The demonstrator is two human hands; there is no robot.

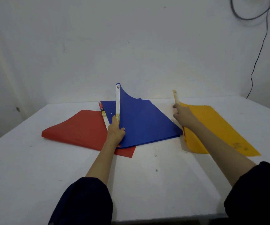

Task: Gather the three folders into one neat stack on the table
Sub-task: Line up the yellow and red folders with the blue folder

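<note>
A red folder (79, 129) lies flat on the white table (33, 176) at the left. A blue folder (145, 120) overlaps its right part, with its spine edge raised. My left hand (115, 132) grips that raised blue spine near its lower end. To the right, a yellow folder (217, 127) rests partly lifted along its spine. My right hand (183, 116) holds the yellow spine, fingers closed around it. The blue and yellow folders nearly touch at the blue one's right corner.
A white wall stands right behind the table's far edge. A dark cable (259, 54) hangs down the wall at the upper right. The table's front edge (163, 220) is near my dark sleeves.
</note>
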